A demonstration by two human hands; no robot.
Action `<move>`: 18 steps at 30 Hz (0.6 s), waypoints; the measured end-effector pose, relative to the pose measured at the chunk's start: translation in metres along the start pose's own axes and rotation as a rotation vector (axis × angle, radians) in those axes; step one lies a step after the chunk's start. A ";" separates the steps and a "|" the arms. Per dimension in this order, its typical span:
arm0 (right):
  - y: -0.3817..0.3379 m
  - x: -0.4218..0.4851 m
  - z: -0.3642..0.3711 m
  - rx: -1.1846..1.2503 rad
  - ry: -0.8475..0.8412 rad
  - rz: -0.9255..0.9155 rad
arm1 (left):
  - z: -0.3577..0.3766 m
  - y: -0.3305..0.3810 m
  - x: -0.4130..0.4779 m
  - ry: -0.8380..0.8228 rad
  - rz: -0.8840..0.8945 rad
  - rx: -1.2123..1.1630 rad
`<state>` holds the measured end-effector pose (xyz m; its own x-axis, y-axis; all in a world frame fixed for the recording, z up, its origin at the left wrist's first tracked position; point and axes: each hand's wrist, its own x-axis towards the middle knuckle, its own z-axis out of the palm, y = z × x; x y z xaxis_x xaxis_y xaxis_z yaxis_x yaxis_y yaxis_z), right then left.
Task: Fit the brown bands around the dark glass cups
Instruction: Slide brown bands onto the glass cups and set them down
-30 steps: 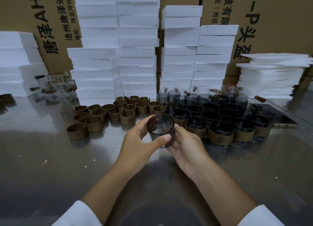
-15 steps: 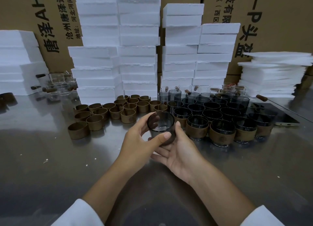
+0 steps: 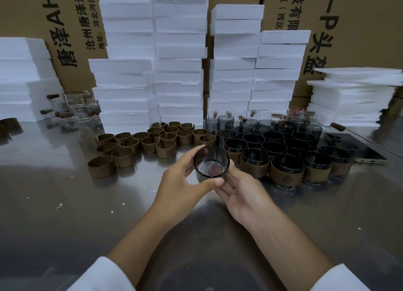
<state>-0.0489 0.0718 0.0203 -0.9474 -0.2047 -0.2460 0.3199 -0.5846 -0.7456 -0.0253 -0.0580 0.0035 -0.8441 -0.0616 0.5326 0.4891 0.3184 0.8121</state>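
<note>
Above a steel table (image 3: 65,203), a bare dark cup (image 3: 211,162) is tipped mouth-first toward the worker. The left hand (image 3: 181,181) wraps it, and the right hand (image 3: 242,192) cradles it from beneath, fingers showing through the glass. No band is on it yet. The next move likely calls for freeing a hand to fetch one of the loose bands (image 3: 165,148) to the left. Banded cups (image 3: 286,170) stand to the right.

My tabletop (image 3: 65,225) is shiny metal, dotted with white crumbs (image 3: 58,207). Along its back edge stand tall stacks of white foam blocks (image 3: 181,51) against printed cardboard boxes (image 3: 359,24). Far left sit clear glasses (image 3: 76,107); far right, a pile of thin foam sheets (image 3: 353,94) and what looks like a phone (image 3: 370,155) lying flat.
</note>
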 end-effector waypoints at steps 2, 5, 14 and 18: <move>0.000 0.000 0.000 0.037 -0.037 -0.014 | 0.001 0.000 0.001 -0.002 -0.003 -0.024; -0.001 -0.001 0.000 0.059 -0.081 -0.018 | 0.002 0.002 0.000 0.000 -0.017 -0.077; 0.005 -0.005 0.002 0.116 -0.248 0.074 | 0.003 0.003 0.000 0.009 -0.047 -0.219; 0.008 -0.005 0.000 0.096 -0.266 0.115 | 0.004 0.005 -0.001 0.008 -0.046 -0.216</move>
<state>-0.0418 0.0676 0.0157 -0.8734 -0.4647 -0.1454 0.4363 -0.6144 -0.6573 -0.0231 -0.0524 0.0066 -0.8653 -0.0797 0.4949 0.4864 0.1050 0.8674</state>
